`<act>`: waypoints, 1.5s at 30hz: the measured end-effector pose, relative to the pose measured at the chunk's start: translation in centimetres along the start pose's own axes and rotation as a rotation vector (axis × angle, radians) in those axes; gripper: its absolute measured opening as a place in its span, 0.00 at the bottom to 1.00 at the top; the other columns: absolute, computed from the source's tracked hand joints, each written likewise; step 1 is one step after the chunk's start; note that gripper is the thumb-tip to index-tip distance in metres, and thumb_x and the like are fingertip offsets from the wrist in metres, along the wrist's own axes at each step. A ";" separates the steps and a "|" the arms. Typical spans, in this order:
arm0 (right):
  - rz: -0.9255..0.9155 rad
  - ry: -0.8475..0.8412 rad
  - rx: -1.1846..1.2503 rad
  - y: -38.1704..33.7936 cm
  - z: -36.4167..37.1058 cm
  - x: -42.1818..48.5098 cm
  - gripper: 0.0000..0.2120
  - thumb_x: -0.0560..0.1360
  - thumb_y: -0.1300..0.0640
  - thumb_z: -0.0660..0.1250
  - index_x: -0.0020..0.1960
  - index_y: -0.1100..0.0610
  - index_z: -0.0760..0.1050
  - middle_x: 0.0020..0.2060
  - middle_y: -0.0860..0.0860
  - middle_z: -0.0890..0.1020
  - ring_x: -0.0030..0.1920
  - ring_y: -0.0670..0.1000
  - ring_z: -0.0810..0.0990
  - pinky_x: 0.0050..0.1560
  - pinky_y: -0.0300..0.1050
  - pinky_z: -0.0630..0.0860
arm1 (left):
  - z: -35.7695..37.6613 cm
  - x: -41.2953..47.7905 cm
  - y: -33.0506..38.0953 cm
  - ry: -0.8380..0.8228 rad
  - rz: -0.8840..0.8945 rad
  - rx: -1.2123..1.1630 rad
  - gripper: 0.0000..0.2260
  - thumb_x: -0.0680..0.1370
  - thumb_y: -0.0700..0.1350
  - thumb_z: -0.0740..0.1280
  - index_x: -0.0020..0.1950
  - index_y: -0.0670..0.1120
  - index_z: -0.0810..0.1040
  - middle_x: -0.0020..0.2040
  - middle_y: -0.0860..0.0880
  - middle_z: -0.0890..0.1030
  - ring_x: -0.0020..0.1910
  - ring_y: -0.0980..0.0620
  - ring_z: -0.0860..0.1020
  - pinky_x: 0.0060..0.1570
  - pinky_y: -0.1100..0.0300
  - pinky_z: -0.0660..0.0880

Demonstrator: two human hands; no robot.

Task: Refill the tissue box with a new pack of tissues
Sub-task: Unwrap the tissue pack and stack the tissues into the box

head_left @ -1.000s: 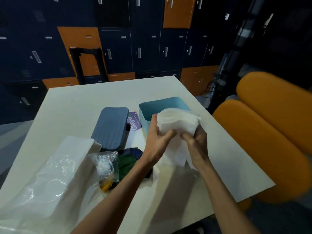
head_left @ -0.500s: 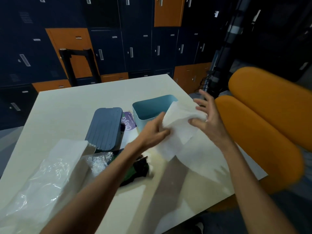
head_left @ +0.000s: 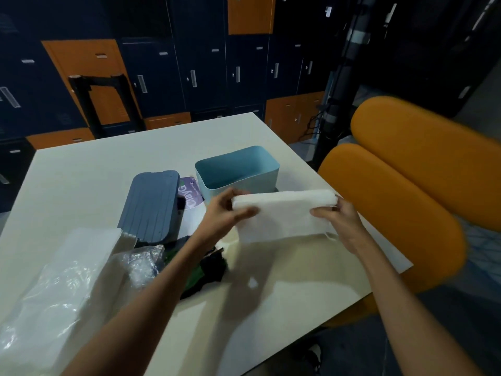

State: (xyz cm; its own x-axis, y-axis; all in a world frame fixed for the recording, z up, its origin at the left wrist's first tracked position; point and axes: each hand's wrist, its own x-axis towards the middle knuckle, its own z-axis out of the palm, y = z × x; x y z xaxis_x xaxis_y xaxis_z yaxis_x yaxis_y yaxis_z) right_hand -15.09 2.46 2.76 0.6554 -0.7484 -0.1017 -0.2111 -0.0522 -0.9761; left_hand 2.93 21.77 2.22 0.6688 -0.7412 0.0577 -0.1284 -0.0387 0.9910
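Mid-load now: tissues [head_left: 283, 213] out of the wrapper and up off the desk [head_left: 89, 175], held level as a long white stack just in front of the open box [head_left: 237, 169]. Left hand [head_left: 226, 213] pinching the left end, thumb on the near face, fingers [head_left: 238, 192] curled over the top edge. Right hand [head_left: 340, 218] clamped on the right end the same way, thumb under, fingers wrapped round the far corner. Both grips closed on the stack, nothing loose except the bottom sheets hanging down a little.

Box standing upright and looking bare inside. Lid [head_left: 150, 204] lying apart to its left, flat on the desk. Crumpled wrapper [head_left: 62, 270] lying at the near left corner.

Next move, by the look of it: carry the stack forward over the rim, line its length up with the box's long side, lower it in square. Hanging sheets likely to catch on the near wall, so worth tucking them under first. Lid to go on after.
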 end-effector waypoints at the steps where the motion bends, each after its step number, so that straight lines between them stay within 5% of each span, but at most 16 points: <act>1: 0.014 0.000 0.004 0.6 0.0 -0.3 0.15 0.69 0.64 0.73 0.53 0.51 0.78 0.49 0.50 0.83 0.52 0.52 0.79 0.47 0.48 0.77 | 0.7 -0.6 -0.6 0.039 -0.005 -0.045 0.12 0.70 0.37 0.76 0.50 0.42 0.79 0.44 0.47 0.81 0.40 0.56 0.78 0.40 0.63 0.77; 8: 0.012 -0.036 0.002 2.3 -0.3 -1.1 0.19 0.71 0.73 0.69 0.54 0.53 0.76 0.46 0.47 0.82 0.49 0.49 0.79 0.44 0.34 0.76 | 3.4 -2.7 -2.4 0.110 -0.046 -0.038 0.26 0.68 0.34 0.77 0.62 0.46 0.71 0.50 0.53 0.78 0.41 0.68 0.77 0.39 0.70 0.75; 10: -0.022 -0.075 -0.060 2.6 -0.2 -0.9 0.20 0.70 0.73 0.68 0.57 0.54 0.75 0.49 0.50 0.81 0.52 0.51 0.78 0.47 0.38 0.75 | 3.3 -2.7 -2.9 0.089 -0.063 -0.002 0.28 0.68 0.37 0.77 0.64 0.49 0.68 0.50 0.54 0.77 0.42 0.68 0.77 0.40 0.70 0.75; 14: 0.019 -0.072 -0.156 2.3 0.4 -0.9 0.20 0.75 0.68 0.64 0.63 0.52 0.70 0.52 0.48 0.77 0.53 0.49 0.75 0.51 0.42 0.69 | 3.0 -2.4 -3.5 0.059 -0.057 0.101 0.22 0.67 0.48 0.75 0.57 0.56 0.70 0.52 0.55 0.80 0.50 0.57 0.79 0.48 0.59 0.78; 19: 0.015 -0.102 -0.150 0.9 0.1 -0.2 0.13 0.76 0.65 0.64 0.57 0.52 0.74 0.47 0.45 0.81 0.50 0.48 0.79 0.44 0.40 0.74 | 2.8 -2.0 -2.4 0.156 -0.096 -0.083 0.12 0.76 0.49 0.71 0.56 0.45 0.80 0.51 0.48 0.85 0.51 0.48 0.83 0.47 0.56 0.81; 25: 0.044 -0.162 0.127 -4.1 -0.1 3.3 0.10 0.75 0.66 0.64 0.52 0.55 0.78 0.48 0.52 0.82 0.51 0.55 0.80 0.48 0.50 0.77 | 1.1 -0.9 4.5 0.175 -0.148 -0.097 0.18 0.79 0.59 0.59 0.61 0.48 0.75 0.55 0.54 0.79 0.54 0.54 0.78 0.46 0.59 0.77; 28: 0.024 -0.203 0.127 -7.3 0.7 5.9 0.07 0.77 0.64 0.63 0.51 0.56 0.77 0.48 0.52 0.81 0.50 0.53 0.78 0.47 0.49 0.76 | -1.4 1.0 7.9 0.144 -0.281 -0.098 0.15 0.80 0.57 0.61 0.60 0.47 0.70 0.54 0.50 0.74 0.55 0.48 0.76 0.45 0.55 0.78; 32: 0.040 -0.264 0.048 -11.1 3.0 10.0 0.02 0.77 0.58 0.65 0.47 0.57 0.76 0.48 0.54 0.78 0.49 0.52 0.77 0.49 0.50 0.79 | -3.9 4.7 10.4 0.288 -0.329 0.096 0.11 0.79 0.46 0.66 0.54 0.39 0.78 0.49 0.43 0.75 0.44 0.48 0.75 0.33 0.62 0.76; 36: -0.009 -0.257 -0.224 -12.0 6.1 13.8 0.08 0.74 0.55 0.66 0.45 0.61 0.77 0.43 0.56 0.79 0.45 0.54 0.78 0.41 0.51 0.81 | -5.2 7.5 9.7 0.359 -0.432 0.381 0.06 0.74 0.40 0.68 0.45 0.37 0.79 0.41 0.43 0.75 0.38 0.48 0.74 0.32 0.60 0.74; 39: -0.090 -0.284 -0.602 -11.7 7.8 15.1 0.12 0.71 0.51 0.64 0.41 0.61 0.73 0.39 0.55 0.76 0.40 0.55 0.75 0.34 0.45 0.69 | -4.8 8.4 8.9 0.382 -0.506 0.575 0.03 0.71 0.37 0.70 0.40 0.39 0.77 0.40 0.45 0.76 0.34 0.49 0.74 0.28 0.60 0.72; 42: -0.167 -0.250 -0.852 -11.3 8.9 15.2 0.12 0.74 0.50 0.62 0.44 0.60 0.71 0.49 0.57 0.73 0.46 0.58 0.74 0.43 0.47 0.67 | -4.0 8.8 8.1 0.366 -0.505 0.830 0.07 0.71 0.39 0.70 0.36 0.43 0.73 0.37 0.46 0.75 0.33 0.49 0.73 0.32 0.58 0.73; 45: -0.200 -0.272 -0.993 -10.8 9.3 15.1 0.11 0.77 0.52 0.61 0.51 0.60 0.70 0.57 0.58 0.69 0.55 0.60 0.71 0.52 0.52 0.64 | -3.6 8.9 7.0 0.358 -0.507 1.054 0.07 0.73 0.44 0.69 0.45 0.44 0.73 0.41 0.46 0.77 0.40 0.46 0.75 0.48 0.51 0.73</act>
State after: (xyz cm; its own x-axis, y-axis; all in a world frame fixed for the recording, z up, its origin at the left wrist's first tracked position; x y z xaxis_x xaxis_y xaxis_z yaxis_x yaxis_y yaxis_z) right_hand 3.78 -2.12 10.02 0.8588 -0.4991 -0.1160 -0.5008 -0.7697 -0.3960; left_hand 10.58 17.30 10.10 0.9580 -0.2641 -0.1118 -0.2134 -0.9168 0.3377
